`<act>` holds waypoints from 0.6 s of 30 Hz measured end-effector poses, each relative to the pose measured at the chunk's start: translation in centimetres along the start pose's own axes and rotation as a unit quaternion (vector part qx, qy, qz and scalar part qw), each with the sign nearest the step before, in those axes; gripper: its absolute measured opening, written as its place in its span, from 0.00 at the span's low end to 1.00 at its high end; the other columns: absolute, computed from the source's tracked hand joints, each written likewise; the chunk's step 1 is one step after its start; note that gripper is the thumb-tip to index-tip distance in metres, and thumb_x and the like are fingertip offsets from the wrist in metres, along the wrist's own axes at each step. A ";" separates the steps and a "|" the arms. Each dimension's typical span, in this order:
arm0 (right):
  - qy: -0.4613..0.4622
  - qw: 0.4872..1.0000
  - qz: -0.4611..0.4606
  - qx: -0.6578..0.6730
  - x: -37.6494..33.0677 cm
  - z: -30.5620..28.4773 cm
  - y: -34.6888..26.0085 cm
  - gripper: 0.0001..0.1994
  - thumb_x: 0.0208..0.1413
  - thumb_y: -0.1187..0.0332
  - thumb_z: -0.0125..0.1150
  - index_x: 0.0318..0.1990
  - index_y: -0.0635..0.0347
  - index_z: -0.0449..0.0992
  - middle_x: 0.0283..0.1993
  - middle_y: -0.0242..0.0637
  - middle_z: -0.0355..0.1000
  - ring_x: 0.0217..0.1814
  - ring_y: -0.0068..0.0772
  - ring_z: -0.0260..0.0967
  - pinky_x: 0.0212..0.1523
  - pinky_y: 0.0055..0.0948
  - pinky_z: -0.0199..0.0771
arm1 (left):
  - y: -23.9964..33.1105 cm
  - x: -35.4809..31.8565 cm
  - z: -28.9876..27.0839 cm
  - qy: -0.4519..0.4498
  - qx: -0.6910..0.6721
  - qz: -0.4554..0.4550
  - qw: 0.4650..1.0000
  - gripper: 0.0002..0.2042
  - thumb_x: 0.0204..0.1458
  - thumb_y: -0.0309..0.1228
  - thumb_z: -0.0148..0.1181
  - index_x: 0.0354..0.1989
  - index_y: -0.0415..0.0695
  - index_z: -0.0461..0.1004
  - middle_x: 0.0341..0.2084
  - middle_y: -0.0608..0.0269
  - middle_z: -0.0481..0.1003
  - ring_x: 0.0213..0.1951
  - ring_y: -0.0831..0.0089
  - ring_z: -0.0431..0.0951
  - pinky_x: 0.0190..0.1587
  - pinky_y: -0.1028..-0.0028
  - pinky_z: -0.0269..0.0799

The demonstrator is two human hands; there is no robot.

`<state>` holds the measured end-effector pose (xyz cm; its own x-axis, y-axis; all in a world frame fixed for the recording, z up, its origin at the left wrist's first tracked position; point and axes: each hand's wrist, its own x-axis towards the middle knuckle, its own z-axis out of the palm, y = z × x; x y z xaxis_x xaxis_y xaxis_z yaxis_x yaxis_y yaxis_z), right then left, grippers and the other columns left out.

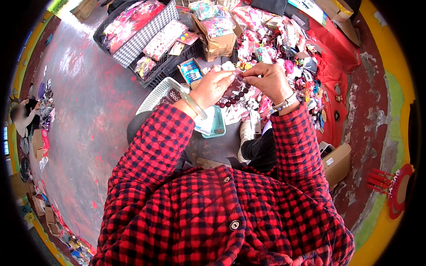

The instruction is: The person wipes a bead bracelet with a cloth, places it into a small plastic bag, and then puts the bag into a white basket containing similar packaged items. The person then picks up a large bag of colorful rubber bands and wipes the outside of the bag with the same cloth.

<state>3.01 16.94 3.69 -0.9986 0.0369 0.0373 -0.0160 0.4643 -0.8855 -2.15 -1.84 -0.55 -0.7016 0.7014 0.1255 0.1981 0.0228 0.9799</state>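
Note:
In front of me, my left hand [209, 88] is closed, thumb and fingers pinching what looks like a small clear plastic bag [234, 87]. My right hand [271, 81] is also closed, its fingertips pinched together at the bag's upper edge. A bracelet of round dark red beads [230, 101] hangs between the hands; which fingers bear it, or whether it is partly inside the bag, I cannot tell. Below my left hand stand a white basket [153, 98] with dark red contents and a teal basket [218, 124] with white packaging.
A black crate [162, 66] with packets, an open cardboard box [220, 48] of bagged goods and a small blue-filled box [191, 71] stand ahead. Heaped small accessories spread over red cloth [330, 88] at right. Another person [24, 117] is at far left. A cardboard box [337, 164] lies right.

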 end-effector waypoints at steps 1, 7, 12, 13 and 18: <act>0.001 1.000 0.000 -0.006 0.0 0.0 0.0 0.08 0.39 0.76 0.62 0.31 0.64 0.78 0.25 0.37 0.73 0.24 0.21 0.69 0.26 0.21 0.68 | 0.3 0.0 -0.1 -0.008 -0.012 -0.025 1.000 0.14 0.57 0.29 0.47 0.46 0.32 0.68 0.38 0.63 0.73 0.39 0.82 0.67 0.45 0.81 0.64; -0.012 0.996 -0.075 -0.043 0.0 0.0 0.5 0.10 0.39 0.75 0.60 0.33 0.64 0.78 0.28 0.38 0.73 0.28 0.28 0.71 0.30 0.22 0.69 | 1.2 -0.4 0.5 0.020 -0.061 -0.028 0.998 0.13 0.58 0.29 0.45 0.45 0.32 0.68 0.34 0.66 0.73 0.36 0.84 0.69 0.41 0.84 0.65; -0.066 0.988 -0.112 -0.081 0.0 -0.3 0.4 0.13 0.41 0.76 0.58 0.38 0.62 0.77 0.35 0.38 0.71 0.37 0.31 0.69 0.39 0.23 0.68 | -0.9 0.3 -0.2 0.002 -0.012 -0.039 0.999 0.15 0.59 0.31 0.44 0.48 0.33 0.67 0.35 0.62 0.73 0.38 0.79 0.72 0.43 0.78 0.70; -0.080 0.989 -0.096 -0.074 -0.2 -0.5 -0.4 0.14 0.42 0.77 0.57 0.40 0.63 0.76 0.37 0.37 0.70 0.39 0.30 0.68 0.41 0.24 0.67 | -1.1 0.3 -0.2 0.002 -0.054 -0.065 0.996 0.15 0.59 0.31 0.43 0.49 0.34 0.66 0.36 0.61 0.73 0.39 0.77 0.73 0.44 0.76 0.71; -0.072 0.991 -0.098 -0.055 -0.3 0.0 -1.3 0.16 0.42 0.77 0.58 0.42 0.62 0.76 0.39 0.36 0.69 0.39 0.29 0.68 0.43 0.24 0.67 | -1.2 0.2 -0.4 0.000 -0.230 -0.100 0.968 0.17 0.60 0.34 0.40 0.51 0.35 0.64 0.37 0.57 0.72 0.40 0.69 0.74 0.44 0.70 0.72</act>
<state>3.37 16.31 4.77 -0.9736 -0.1872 0.1306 -0.2134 0.5433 -0.8120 -2.79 -1.96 -1.61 -0.6947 0.7154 -0.0748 -0.2677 -0.1607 0.9500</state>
